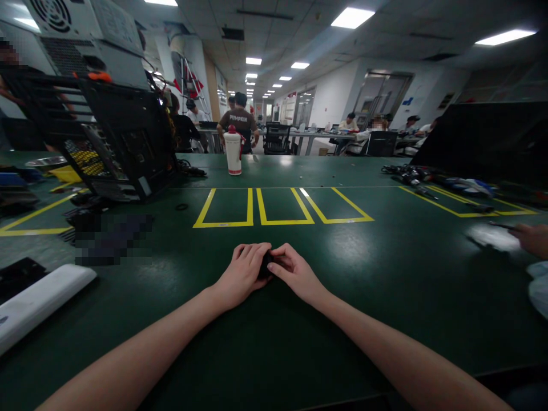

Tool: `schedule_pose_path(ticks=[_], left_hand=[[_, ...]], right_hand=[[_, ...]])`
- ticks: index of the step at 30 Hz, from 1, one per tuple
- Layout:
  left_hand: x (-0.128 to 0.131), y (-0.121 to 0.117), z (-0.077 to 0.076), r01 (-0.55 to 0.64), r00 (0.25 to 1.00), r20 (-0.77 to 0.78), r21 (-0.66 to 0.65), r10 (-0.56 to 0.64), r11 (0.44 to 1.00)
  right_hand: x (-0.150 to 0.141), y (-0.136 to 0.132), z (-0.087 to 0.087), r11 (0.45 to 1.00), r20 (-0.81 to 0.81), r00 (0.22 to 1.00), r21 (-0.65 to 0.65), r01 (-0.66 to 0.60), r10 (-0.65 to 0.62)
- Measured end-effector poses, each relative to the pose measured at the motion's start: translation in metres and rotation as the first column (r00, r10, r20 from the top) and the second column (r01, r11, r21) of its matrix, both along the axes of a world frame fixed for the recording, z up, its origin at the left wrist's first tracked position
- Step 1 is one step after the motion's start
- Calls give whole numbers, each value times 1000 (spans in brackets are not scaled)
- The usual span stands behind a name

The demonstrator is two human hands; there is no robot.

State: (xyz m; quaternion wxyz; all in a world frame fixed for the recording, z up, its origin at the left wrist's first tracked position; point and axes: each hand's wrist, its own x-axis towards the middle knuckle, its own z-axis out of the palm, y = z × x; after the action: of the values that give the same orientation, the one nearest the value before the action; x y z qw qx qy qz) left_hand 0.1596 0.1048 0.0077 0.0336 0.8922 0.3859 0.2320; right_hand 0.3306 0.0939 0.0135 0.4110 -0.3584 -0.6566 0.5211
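At the middle of the green table [274,354], both of my hands close around a small black object [266,267]. My left hand [245,269] wraps over its left side and top, hiding most of it. From the right, my right hand [295,271] pinches at it with thumb and bent fingers. Its exact kind cannot be made out, since only a dark sliver shows between the hands. Just beyond the hands, yellow tape outlines [285,221] mark the tabletop.
To the left stands an opened black computer case [124,142] with a power supply [92,40] on top. A white bar-shaped object [47,302] lies at near left. Farther back is a white cup [233,153]. Cables [411,174] and another person's hand [533,238] are at right.
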Motion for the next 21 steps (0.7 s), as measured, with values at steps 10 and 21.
schedule_pose_path(ticks=[10, 21], left_hand=[[1, 2, -4, -9, 1000, -5, 15, 9, 1000], [1, 0, 1, -3, 1000, -13, 8, 3, 1000]], right_hand=[[2, 3, -4, 999, 35, 999, -39, 3, -1], [0, 5, -3, 999, 15, 999, -8, 36, -36]])
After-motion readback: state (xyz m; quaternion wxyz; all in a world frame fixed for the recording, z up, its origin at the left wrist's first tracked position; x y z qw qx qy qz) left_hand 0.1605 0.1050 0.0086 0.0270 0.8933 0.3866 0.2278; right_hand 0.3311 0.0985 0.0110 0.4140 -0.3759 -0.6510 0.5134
